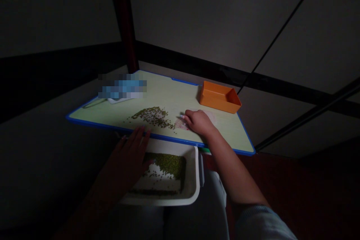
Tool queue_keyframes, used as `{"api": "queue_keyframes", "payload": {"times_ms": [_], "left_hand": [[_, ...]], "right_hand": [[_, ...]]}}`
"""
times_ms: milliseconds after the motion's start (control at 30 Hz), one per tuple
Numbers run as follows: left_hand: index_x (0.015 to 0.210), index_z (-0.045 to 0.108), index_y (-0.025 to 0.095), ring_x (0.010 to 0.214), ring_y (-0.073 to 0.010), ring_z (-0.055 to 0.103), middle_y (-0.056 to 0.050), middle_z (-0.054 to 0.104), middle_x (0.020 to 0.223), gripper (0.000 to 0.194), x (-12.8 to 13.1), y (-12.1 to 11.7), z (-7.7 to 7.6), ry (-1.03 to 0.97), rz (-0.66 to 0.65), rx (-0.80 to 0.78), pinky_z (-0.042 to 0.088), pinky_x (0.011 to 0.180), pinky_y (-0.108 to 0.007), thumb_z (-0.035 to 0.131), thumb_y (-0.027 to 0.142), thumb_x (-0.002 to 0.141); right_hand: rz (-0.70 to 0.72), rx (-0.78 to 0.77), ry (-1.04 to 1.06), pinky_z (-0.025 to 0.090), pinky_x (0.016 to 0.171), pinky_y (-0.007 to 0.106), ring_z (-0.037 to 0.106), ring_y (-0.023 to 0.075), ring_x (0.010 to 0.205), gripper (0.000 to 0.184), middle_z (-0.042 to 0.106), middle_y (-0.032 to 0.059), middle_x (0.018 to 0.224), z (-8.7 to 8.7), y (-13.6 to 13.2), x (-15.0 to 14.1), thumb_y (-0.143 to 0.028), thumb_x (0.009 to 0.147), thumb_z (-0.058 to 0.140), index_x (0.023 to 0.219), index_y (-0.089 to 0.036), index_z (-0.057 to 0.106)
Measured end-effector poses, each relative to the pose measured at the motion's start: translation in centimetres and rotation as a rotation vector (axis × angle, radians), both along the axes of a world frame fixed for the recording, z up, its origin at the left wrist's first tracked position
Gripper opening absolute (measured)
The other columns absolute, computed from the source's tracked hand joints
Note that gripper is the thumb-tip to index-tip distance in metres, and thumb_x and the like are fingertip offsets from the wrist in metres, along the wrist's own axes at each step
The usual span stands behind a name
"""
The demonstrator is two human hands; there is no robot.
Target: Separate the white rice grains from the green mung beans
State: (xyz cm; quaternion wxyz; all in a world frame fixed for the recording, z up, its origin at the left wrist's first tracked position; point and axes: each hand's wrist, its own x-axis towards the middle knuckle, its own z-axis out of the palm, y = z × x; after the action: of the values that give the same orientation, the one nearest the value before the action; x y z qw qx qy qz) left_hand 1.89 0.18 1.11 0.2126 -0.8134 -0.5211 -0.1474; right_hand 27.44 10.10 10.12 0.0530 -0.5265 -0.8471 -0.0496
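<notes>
Pale yellow-green and smooth, a flat board with a blue rim (174, 90) fills the middle of the frame. Left of centre on it lies a loose, speckled heap of small green bean-like grains (153, 116). Just right of the heap, my right hand (200, 122) rests over a pinkish, mottled patch (180, 123), fingers curled in; whether the pale sliver at the thumb tip is a nail or something pinched, I cannot tell. My left hand (135, 150), dim at lower left, is loosely spread, its palm side hidden, covering part of a white, round-cornered tub (194, 183) with more green grains (171, 163). Right of centre stands an orange, rectangular, open-topped box (219, 101). Upper left, pixelation masks a blue item (123, 86), making any print unreadable.
</notes>
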Motion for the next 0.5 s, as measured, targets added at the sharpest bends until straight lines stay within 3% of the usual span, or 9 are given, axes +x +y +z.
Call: {"api": "queue_keyframes", "payload": {"times_ms": [500], "left_hand": [[0.149, 0.011, 0.009, 0.138, -0.0349, 0.039, -0.022, 0.038, 0.151, 0.076, -0.23, 0.03, -0.07, -0.006, -0.02, 0.024, 0.035, 0.106, -0.054, 0.023, 0.055, 0.089]], "right_hand": [[0.171, -0.1, 0.222, 0.023, 0.059, 0.025, 0.043, 0.0125, 0.061, 0.031, 0.06, 0.0016, 0.068, -0.52, 0.06, 0.08, -0.036, 0.097, 0.042, 0.08, -0.018, 0.06]]}}
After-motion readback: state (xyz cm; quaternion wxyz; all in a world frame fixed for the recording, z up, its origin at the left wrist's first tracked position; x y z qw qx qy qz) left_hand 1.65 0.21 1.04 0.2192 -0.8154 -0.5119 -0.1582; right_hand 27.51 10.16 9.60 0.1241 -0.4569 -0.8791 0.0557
